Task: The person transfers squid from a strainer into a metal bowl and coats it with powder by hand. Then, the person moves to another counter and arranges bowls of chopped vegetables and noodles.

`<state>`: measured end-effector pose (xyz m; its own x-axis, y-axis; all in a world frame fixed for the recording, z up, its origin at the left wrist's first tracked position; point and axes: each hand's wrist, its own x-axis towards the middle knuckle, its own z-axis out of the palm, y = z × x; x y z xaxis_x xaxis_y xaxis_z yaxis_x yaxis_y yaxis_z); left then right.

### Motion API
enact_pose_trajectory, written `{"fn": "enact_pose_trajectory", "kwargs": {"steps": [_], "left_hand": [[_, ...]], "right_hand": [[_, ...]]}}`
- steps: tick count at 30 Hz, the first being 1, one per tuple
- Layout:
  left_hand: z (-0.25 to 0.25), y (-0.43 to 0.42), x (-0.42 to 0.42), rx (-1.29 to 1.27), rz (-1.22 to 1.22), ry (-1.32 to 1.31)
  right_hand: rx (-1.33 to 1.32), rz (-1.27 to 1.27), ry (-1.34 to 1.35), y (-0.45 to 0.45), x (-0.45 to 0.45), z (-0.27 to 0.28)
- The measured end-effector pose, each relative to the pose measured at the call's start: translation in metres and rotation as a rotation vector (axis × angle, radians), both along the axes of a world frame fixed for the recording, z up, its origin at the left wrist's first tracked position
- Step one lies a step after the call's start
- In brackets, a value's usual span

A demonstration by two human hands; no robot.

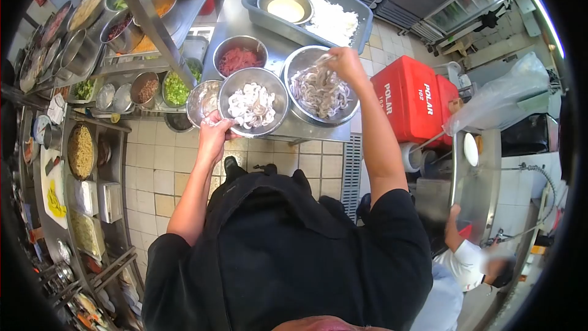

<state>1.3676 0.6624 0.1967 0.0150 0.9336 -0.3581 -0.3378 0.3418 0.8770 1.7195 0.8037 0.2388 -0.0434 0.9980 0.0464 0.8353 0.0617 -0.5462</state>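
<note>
My left hand (214,129) is closed on the near left rim of a metal bowl (285,113). White curled pieces that look like cut squid (251,104) lie inside. My right hand (344,64) is over a larger metal bowl (354,112) just to the right, its fingers pinched on some pale strips at the far rim. Greyish squid strips (318,92) fill much of this larger bowl. Touching the left bowl, a small metal bowl (197,101) has pale residue inside. Behind stands a bowl of red minced meat (240,61).
A grey tub (257,15) of white rice-like food sits at the steel table's far end, holding a bowl of pale yellow liquid (286,10). Left are shelves with several ingredient bowls. Red cooler boxes (407,101) stand right. A co-worker (468,263) is at the sink counter, lower right.
</note>
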Motion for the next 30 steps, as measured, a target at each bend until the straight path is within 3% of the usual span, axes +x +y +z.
{"fn": "enact_pose_trajectory", "kwargs": {"steps": [5,11,16,25,30], "left_hand": [[-0.016,0.009,-0.003,0.018,-0.065,0.005],[-0.014,0.014,0.002,-0.001,-0.086,-0.063],[-0.027,0.014,0.0,0.004,-0.08,-0.047],[-0.015,0.004,0.002,-0.019,-0.073,-0.029],[-0.036,0.004,0.006,0.007,-0.021,-0.096]], "right_hand": [[0.013,-0.042,0.048,-0.006,-0.016,0.09],[0.191,-0.048,-0.005,-0.019,-0.03,0.144],[0.132,-0.032,0.154,-0.019,-0.034,0.164],[0.142,0.222,0.572,-0.033,-0.066,0.189],[0.048,0.398,0.802,-0.044,-0.095,0.176]]}}
